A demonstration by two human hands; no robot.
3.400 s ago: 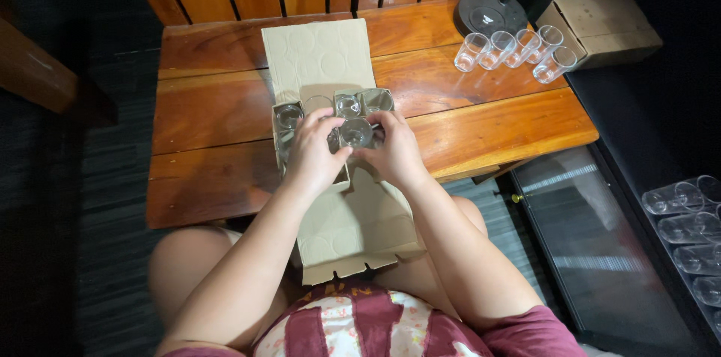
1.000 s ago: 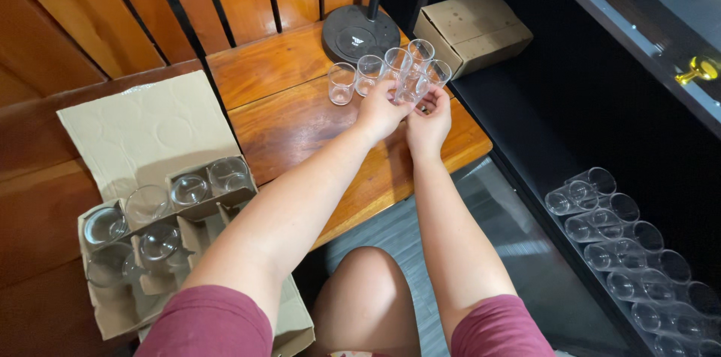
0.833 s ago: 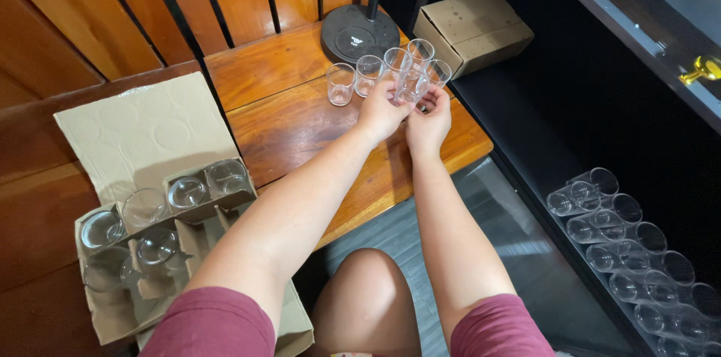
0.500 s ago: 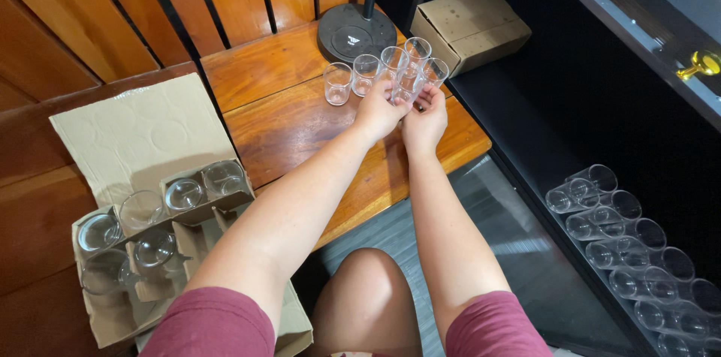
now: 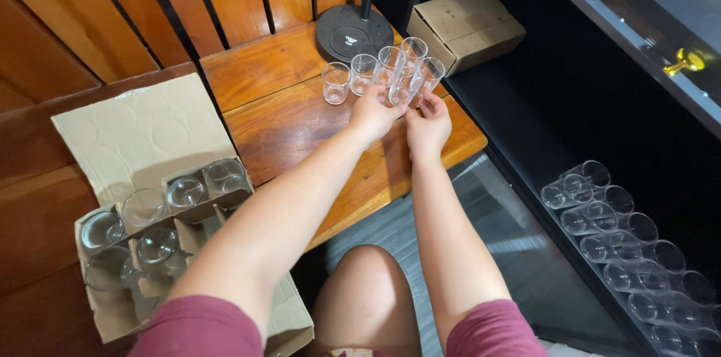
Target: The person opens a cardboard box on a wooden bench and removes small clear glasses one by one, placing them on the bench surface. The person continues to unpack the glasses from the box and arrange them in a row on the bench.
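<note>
- Both arms stretch far forward, nearly straight, converging at the far right.
- Left hand [image 5: 373, 111] is curled, fingers closed.
- Right hand [image 5: 429, 122] sits just beside it, fingertips pinched upward.

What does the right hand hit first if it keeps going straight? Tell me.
Probably the clear glass just beyond the right hand's fingertips, at the end of the row; farther on lies the cardboard box. Depth is unclear.
</note>
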